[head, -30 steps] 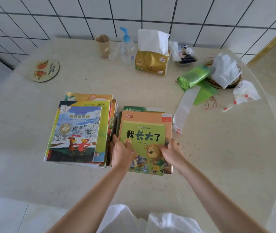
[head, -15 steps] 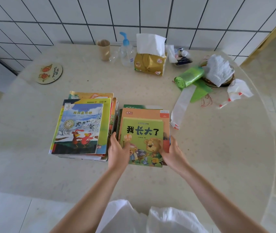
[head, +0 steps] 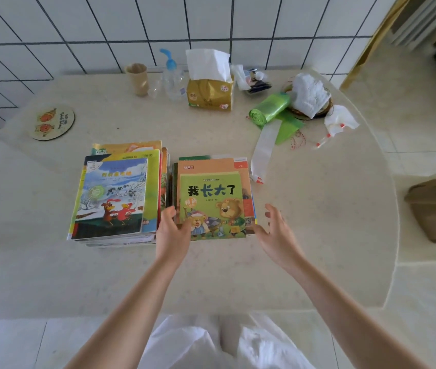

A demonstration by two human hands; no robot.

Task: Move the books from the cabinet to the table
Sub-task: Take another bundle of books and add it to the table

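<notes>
While the right stack of books (head: 212,198) lies flat on the worktop (head: 318,209) just beside the taller left stack (head: 117,193), the left hand (head: 173,230) touches its near left corner, fingers loosely curled; the right hand (head: 275,230) hovers beside it, fingers spread, holding nothing.

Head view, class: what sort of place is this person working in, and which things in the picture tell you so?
Most likely a home dining or kitchen corner. A white tiled wall backs a rounded table, which holds everyday household items: a tissue pack, a roll of green bin bags, and two piles of children's picture books.
</notes>
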